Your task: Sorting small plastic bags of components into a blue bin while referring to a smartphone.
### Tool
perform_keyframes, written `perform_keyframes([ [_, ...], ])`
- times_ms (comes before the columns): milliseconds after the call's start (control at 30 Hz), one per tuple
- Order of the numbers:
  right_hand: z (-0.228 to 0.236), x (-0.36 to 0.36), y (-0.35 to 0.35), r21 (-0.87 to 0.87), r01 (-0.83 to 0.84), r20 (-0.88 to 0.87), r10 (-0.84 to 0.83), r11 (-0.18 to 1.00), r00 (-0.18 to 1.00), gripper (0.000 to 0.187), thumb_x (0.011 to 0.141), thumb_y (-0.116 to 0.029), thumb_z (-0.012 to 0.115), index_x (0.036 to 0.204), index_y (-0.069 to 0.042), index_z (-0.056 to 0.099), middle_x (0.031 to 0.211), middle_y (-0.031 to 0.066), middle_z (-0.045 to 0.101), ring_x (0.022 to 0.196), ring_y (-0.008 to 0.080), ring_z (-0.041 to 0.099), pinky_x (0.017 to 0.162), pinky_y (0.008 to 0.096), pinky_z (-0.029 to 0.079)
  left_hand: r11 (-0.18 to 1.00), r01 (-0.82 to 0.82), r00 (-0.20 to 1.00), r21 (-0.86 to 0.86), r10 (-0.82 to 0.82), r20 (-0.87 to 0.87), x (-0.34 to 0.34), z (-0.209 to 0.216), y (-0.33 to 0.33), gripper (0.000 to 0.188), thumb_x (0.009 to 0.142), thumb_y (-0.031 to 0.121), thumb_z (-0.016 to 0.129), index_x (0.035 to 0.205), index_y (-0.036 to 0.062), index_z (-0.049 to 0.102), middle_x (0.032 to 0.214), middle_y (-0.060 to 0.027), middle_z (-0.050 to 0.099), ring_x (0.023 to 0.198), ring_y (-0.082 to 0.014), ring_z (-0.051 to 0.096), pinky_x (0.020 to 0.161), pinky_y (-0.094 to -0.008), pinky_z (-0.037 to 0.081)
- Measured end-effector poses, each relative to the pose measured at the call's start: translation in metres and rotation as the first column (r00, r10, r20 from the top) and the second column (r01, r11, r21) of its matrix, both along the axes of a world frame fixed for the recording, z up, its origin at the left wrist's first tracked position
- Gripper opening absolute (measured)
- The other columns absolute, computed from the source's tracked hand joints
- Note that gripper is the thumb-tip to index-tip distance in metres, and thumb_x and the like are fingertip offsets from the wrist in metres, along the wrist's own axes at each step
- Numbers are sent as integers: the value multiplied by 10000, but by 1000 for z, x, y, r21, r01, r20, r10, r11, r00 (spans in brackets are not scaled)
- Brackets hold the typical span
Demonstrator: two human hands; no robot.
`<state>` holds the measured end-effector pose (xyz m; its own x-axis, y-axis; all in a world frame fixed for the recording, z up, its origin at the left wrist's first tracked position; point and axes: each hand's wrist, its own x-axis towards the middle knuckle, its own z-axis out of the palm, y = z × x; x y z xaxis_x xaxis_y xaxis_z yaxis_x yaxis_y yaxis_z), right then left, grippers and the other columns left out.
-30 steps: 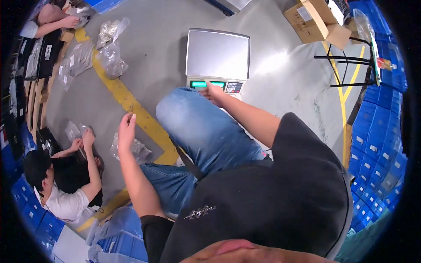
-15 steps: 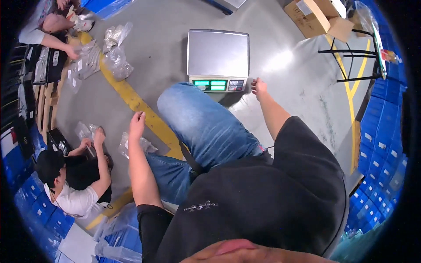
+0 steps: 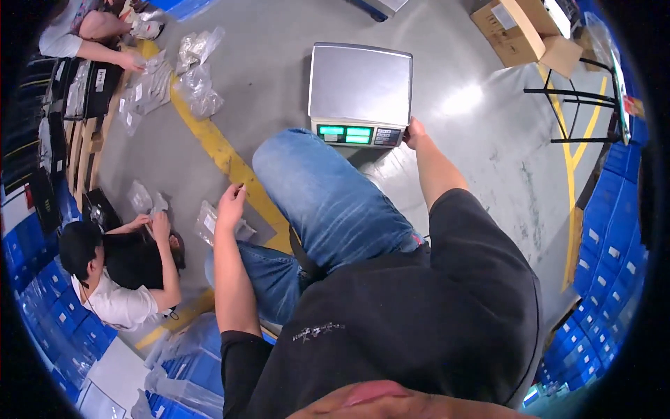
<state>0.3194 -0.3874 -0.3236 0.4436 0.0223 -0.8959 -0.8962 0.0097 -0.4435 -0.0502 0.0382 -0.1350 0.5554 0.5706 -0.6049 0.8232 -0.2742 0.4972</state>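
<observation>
A weighing scale with a flat silver pan stands on the floor before my knee. Its front panel has green lit displays and a keypad. My right hand is against the scale's right side near the front corner; its fingers are mostly hidden there. Over my bent left leg, my left hand is closed in a loose pinch, with a small dark spot at the fingertips that I cannot make out. Below it on the floor lies a clear plastic bag.
At left a co-worker in a black cap handles clear bags; another person's hand reaches over bags by a wooden pallet. Cardboard boxes and a black-legged stand are far right. Blue boxes line the right edge.
My right hand has come in from beside the scale to touch its right side. My left hand has moved slightly, its fingers still together. The whole view has shifted a little.
</observation>
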Motion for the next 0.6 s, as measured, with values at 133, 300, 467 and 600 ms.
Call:
perform_keyframes([
  [133,-37,10,-20,143,147,-5,-148,979,989,286,882,-311,579,1040,-81,644,1016,116,682,909,271,650,820,460,524,999,49,999,5,-49,3,13,-2,-5,426,933,327,590,1225,17,602,1082,-157,687,1001,-250,653,878,-337,486],
  [300,-16,-2,6,161,245,2,-249,956,969,267,865,-259,616,1043,-62,654,1041,125,684,949,280,651,848,438,527,999,42,999,5,-42,2,9,11,-10,419,936,310,585,1234,16,598,1102,-163,681,1011,-258,652,894,-342,485],
  [467,-9,10,1,151,224,-2,-226,963,974,260,864,-249,618,1038,-60,656,1040,112,682,970,265,648,858,420,522,997,81,997,18,-81,-10,19,13,-13,413,941,300,574,1242,18,596,1129,-174,671,1036,-270,645,909,-347,482],
  [600,-4,11,3,142,207,4,-210,968,978,258,868,-243,611,1039,-55,656,1042,102,683,981,255,643,868,416,518,996,91,995,-5,-92,-25,30,17,-19,423,943,318,566,1246,24,595,1145,-187,661,1061,-282,636,923,-358,478],
])
